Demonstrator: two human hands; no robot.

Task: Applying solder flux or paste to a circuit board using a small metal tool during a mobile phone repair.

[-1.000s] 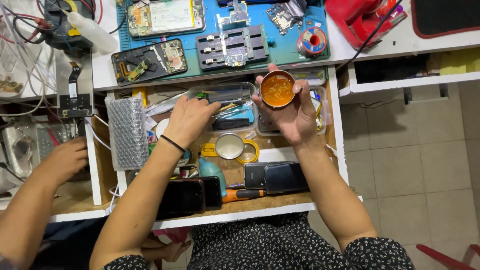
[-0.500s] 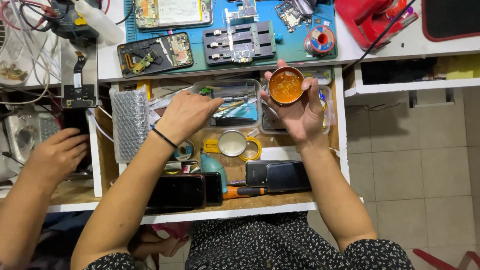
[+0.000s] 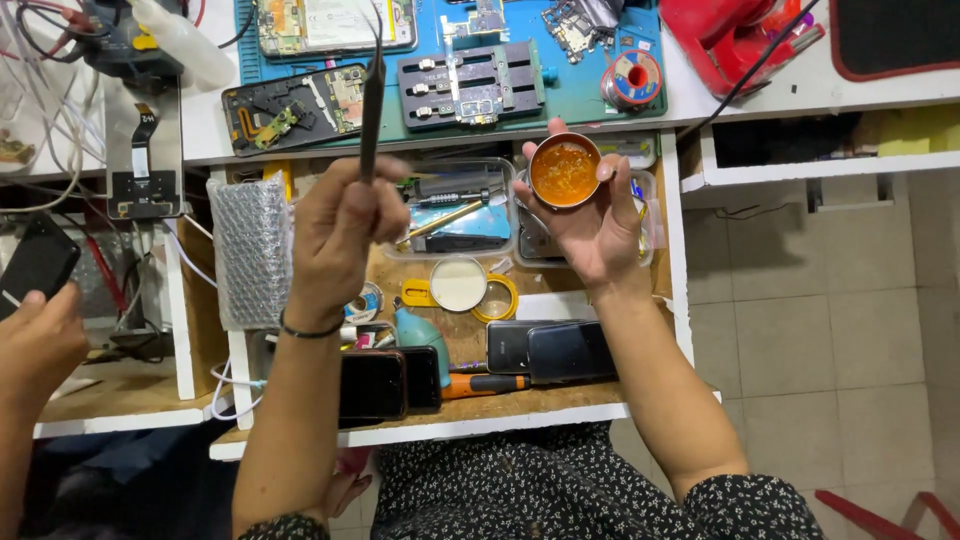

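I see my left hand (image 3: pixel 340 225) closed in a pinch around a pair of dark tweezers (image 3: pixel 372 95), with the tips pointing up and away over the counter (image 3: pixel 820 90). My right hand (image 3: pixel 590 225) is cupped around a small round tin (image 3: pixel 565 170) full of orange paste; the fingers are curled against its rim and it sits level above the open drawer (image 3: pixel 480 405).

To do this step well, I judge that the tin should stay level and close to the body, so the paste does not run. The tweezers should come down to it slowly, tips first, and take only a little from the surface — too deep a dip would load too much paste. I would keep the left wrist firm, because the tips are long and thin and any shake grows at the end.

Now the count. One tin, one pair of tweezers. On the blue mat (image 3: pixel 560 85) I count two opened phones (image 3: pixel 300 105), one metal fixture (image 3: pixel 470 85) and one solder spool (image 3: pixel 632 80). In the drawer there are four dark phones — two on the left (image 3: pixel 372 385), two on the right (image 3: pixel 565 350) — one white round lid (image 3: pixel 458 285), one yellow ring (image 3: pixel 497 298) and one piece of bubble wrap (image 3: pixel 250 250). At the left edge, another person's hand (image 3: pixel 35 340) holds one more phone (image 3: pixel 38 262).
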